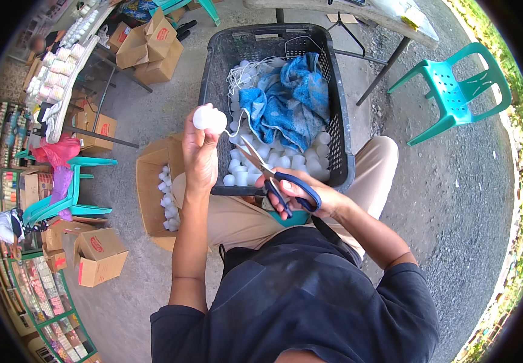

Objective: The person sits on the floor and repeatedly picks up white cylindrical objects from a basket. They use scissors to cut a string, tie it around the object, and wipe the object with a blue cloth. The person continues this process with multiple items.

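Note:
My left hand (200, 158) is raised at the crate's near left corner, its fingers closed round white rounded pieces (209, 120) that look like small candles. A thin white cord (235, 129) runs from them toward the crate. My right hand (327, 199) grips scissors (263, 166) with dark blue handles. Their blades stand apart and point up and left, the tips just below the cord. Beneath is a black plastic crate (345, 145) between my knees, with many white pieces (240, 175), loose white cord (246, 75) and a crumpled blue towel (289, 100).
An open cardboard box (146, 199) with more white pieces stands left of my leg. Further left are green plastic chairs (74, 187), cartons (101, 257) and a table (80, 78) of wrapped goods. To the right stands a green chair (455, 91); a table (358, 18) is behind the crate.

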Tool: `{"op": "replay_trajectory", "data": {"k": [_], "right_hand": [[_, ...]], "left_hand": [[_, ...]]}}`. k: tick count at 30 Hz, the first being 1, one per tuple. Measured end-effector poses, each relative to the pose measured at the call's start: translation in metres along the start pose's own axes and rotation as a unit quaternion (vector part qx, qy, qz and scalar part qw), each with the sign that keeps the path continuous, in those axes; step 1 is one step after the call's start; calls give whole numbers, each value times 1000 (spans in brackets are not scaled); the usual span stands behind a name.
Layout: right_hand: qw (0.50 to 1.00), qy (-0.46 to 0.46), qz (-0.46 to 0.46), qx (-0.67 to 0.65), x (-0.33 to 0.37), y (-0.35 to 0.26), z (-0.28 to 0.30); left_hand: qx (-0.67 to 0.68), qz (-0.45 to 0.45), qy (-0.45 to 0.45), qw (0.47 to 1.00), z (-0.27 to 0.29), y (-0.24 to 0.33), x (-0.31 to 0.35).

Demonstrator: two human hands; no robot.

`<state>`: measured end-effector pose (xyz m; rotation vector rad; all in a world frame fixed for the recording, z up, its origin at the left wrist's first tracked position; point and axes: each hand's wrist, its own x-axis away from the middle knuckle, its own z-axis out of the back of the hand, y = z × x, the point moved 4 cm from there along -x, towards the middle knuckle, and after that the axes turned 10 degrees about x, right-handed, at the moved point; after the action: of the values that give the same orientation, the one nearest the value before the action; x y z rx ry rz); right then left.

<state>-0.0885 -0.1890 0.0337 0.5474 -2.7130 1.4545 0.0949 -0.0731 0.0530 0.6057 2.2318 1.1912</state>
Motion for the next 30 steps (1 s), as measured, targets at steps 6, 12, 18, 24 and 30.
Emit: {"op": "replay_trajectory", "data": {"k": [6,12,18,24,30], "right_hand": [[996,12,60,-69,-28,1,-12],[993,73,97,-6,-41,-9,-11],[970,196,83,113,-56,-25,19],[669,276,21,690,-54,-35,104],[611,9,8,792,-105,52,99]], "left_hand": [[-11,-31,39,999,-9,3,6],[-5,-41,27,999,-6,3,18],[35,-104,114,987,56,16,23],[7,-41,430,902,334,-10,94],[-98,167,646,739,475,-72,259]]}}
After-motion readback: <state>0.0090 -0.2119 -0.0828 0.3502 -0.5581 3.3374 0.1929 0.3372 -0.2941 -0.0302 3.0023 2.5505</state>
